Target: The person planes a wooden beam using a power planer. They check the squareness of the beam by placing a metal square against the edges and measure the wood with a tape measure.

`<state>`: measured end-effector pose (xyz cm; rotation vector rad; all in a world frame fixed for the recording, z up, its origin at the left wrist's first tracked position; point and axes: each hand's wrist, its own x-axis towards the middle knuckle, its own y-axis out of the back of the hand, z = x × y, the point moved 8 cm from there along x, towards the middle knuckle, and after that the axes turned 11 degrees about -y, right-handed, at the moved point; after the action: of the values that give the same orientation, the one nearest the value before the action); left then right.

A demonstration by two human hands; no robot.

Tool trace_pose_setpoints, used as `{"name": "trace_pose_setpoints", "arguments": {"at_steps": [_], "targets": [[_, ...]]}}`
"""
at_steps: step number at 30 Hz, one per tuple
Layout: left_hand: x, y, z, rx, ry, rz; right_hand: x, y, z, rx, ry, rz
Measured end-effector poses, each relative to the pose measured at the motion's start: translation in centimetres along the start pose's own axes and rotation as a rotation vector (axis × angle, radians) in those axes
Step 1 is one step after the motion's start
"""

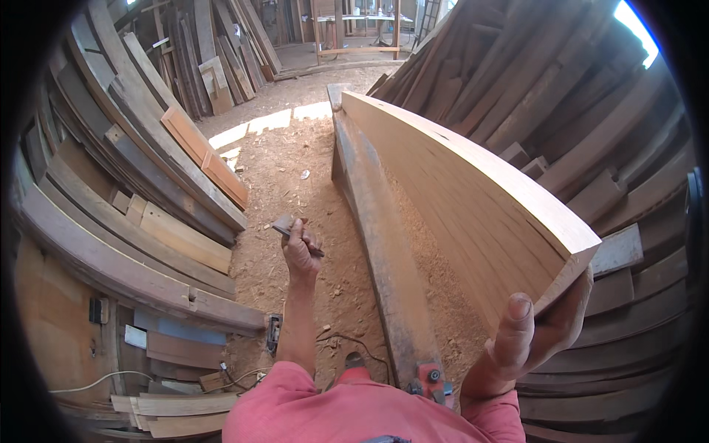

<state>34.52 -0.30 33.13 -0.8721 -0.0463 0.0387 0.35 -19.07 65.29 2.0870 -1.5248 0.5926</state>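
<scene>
My right hand grips the near end of a long, pale wooden board. Its thumb lies on the broad left face and the other fingers go round the far side, partly hidden. The board stands on edge, its far end resting at the far end of a long, narrow wooden bench beam; the near end is raised and off to the right of the beam. Left of the beam, my left hand is closed around a small, flat, dark piece, whose kind I cannot make out.
Stacked planks line the left side, and more boards lean on the right. A red and black tool sits at the beam's near end. A dark cord crosses the shavings-covered floor. A wooden frame stands far back.
</scene>
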Motion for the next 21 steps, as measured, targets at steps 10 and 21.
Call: {"name": "trace_pose_setpoints", "arguments": {"at_steps": [10, 21], "targets": [[-14.7, -7.9, -2.0, -0.021, 0.325, -0.416, -6.0, 0.4, 4.2, 0.156, 0.012, -0.152], [-25.6, -4.0, -4.2, -0.041, 0.758, -0.613, -18.8, 1.0, 12.8, 0.162, 0.192, -0.416]]}}
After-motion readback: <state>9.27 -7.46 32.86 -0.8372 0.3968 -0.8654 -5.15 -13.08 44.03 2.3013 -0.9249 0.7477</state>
